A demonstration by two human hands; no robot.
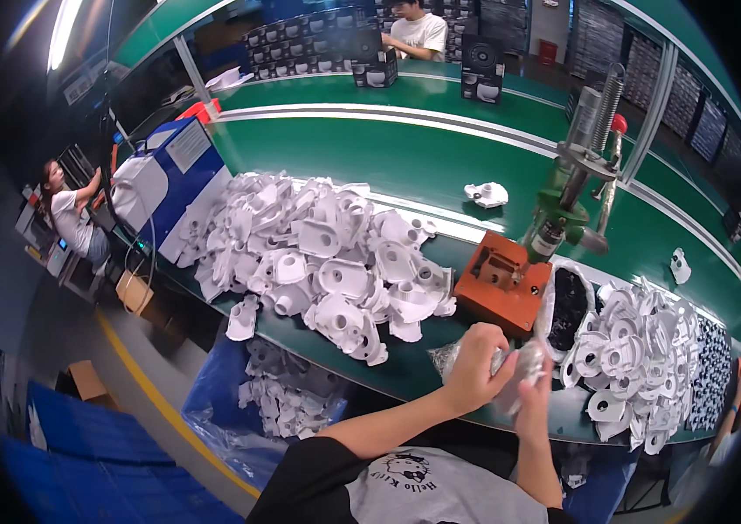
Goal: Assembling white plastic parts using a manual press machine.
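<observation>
My left hand [477, 371] is closed in a pinch at the table's front edge. Beside it my right hand [535, 397], slightly blurred, is closed too. Between them they grip a crumpled clear plastic bag [510, 397], and some of the clear film shows to the left of my left hand. What lies inside the bag cannot be made out. Just beyond my hands is an orange press fixture [503, 293] under a green hand press [558, 205] with a spring and a red knob. An open plastic bag of small black parts [570, 310] lies right of the fixture.
White plastic housings form a large heap [318, 262] on the left and another pile [628, 358] on the right. Small black-and-white parts [709, 375] lie in rows farther right. Single housings [486, 194] rest on the green conveyor [344, 144]. Other people work beyond it and at left.
</observation>
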